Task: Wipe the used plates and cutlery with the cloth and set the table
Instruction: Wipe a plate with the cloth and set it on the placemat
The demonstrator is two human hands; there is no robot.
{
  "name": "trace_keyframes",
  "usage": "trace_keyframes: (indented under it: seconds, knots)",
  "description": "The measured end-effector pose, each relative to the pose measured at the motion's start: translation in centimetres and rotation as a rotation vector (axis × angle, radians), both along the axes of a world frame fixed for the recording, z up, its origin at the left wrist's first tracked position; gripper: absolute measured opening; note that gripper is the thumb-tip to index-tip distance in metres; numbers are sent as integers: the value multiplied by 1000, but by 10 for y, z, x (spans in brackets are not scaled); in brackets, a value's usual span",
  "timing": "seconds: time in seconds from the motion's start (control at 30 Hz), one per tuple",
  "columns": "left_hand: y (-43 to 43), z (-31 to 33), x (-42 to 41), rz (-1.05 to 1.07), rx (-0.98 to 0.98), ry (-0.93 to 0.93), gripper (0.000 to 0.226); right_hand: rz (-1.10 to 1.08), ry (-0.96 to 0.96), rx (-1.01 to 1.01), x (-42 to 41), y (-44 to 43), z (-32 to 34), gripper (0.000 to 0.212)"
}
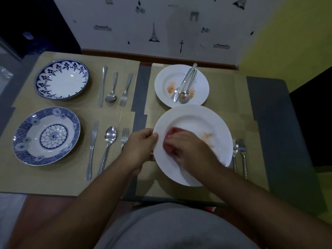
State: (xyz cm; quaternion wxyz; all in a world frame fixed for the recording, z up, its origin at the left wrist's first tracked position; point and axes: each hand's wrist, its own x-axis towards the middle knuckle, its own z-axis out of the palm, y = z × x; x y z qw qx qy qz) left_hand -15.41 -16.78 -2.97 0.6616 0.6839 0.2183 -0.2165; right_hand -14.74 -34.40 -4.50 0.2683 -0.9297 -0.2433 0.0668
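Grey table [269, 114] under tan placemats [53, 177]

Both forearms [100, 191] are bare from the lower edge of the view up to the wrists. The left hand [142, 146] and the right hand [183, 146] are bare as well. Below them a plain light-grey garment [172, 229] fills the lower middle of the view. In this dim light it looks like a T-shirt, of smooth fabric in one even shade.
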Motion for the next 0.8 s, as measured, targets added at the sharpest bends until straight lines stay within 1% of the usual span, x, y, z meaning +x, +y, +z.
trace_keyframes:
  seconds: [0.07, 0.1, 0.17, 0.23, 0.3, 0.33, 0.4, 0.47, 0.53, 0.6, 0.67, 0.7, 0.73, 0.8]
  knots:
    - [3, 1, 2, 34, -7, 3, 26, 129, 97, -96, -12, -8, 7, 25]
    - [3, 0, 2, 37, -3, 2, 26, 145, 157, -111, -17, -14, 9, 27]
    - [0, -2, 0, 21, 16, 5, 26, 146, 182, -109, -25, -23, 7, 29]
    - [-5, -4, -5, -6, 12, 25, 27, 141, 94, -129, -27, -20, 5, 28]
    - [-9, -3, -9, -29, -11, 37, 28, 128, 77, -39, -12, -12, 5, 18]
    - [-9, -2, -11, -22, -20, 38, 28, 92, 53, 10, 1, -8, 6, 15]
    - [-7, 1, -11, 27, -44, 28, 27, -42, -42, 65, 32, -7, 13, 15]
    - [-4, 4, -9, 67, -52, -7, 26, -154, -105, 63, 50, -16, 18, 18]
    - [-2, 7, -7, 95, -35, -42, 25, -198, -93, -7, 39, -28, 20, 18]
    - [-4, 8, -6, 108, -18, -53, 25, -138, -38, -71, 9, -33, 20, 17]
    - [-6, 5, -7, 73, 16, -48, 26, 3, 40, -131, -20, -20, 11, 16]
    - [-8, 3, -9, 39, 30, -43, 27, 58, 58, -152, -24, -11, 8, 20]
    - [-9, 2, -11, 14, 35, -35, 28, 74, 49, -131, -18, -4, 3, 22]
    - [-9, -1, -16, 24, 13, -13, 28, 46, 27, -45, 9, 1, 2, 16]
